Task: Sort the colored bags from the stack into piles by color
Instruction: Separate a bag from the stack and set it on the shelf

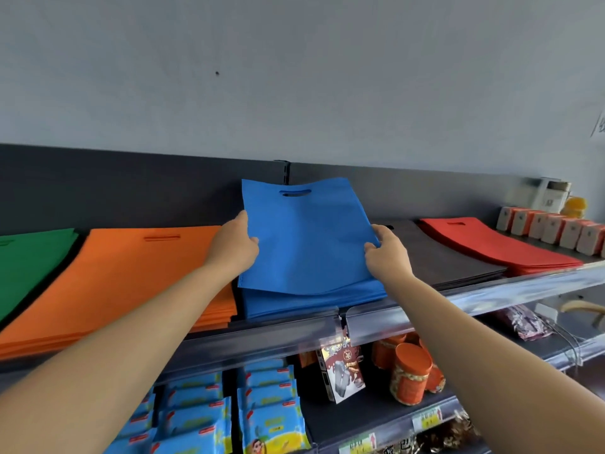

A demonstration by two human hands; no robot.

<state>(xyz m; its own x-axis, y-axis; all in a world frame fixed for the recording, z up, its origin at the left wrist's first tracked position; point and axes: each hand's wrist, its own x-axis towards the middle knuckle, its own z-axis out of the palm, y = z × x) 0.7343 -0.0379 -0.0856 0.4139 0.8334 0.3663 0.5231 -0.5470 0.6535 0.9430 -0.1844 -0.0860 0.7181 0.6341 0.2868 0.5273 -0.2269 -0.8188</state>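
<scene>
Head view, blue bag (307, 237) held between both hands, left hand (234, 245) pinching its left edge, right hand (388, 253) gripping its right edge, above blue pile (311, 301).

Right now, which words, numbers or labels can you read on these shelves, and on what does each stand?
Nothing reads clearly.
The price tags: print too small.
The brown carton: characters blurred.
The blue packets: labels blurred.
The orange jars: label blurred.
The blue bag: no print.
</scene>
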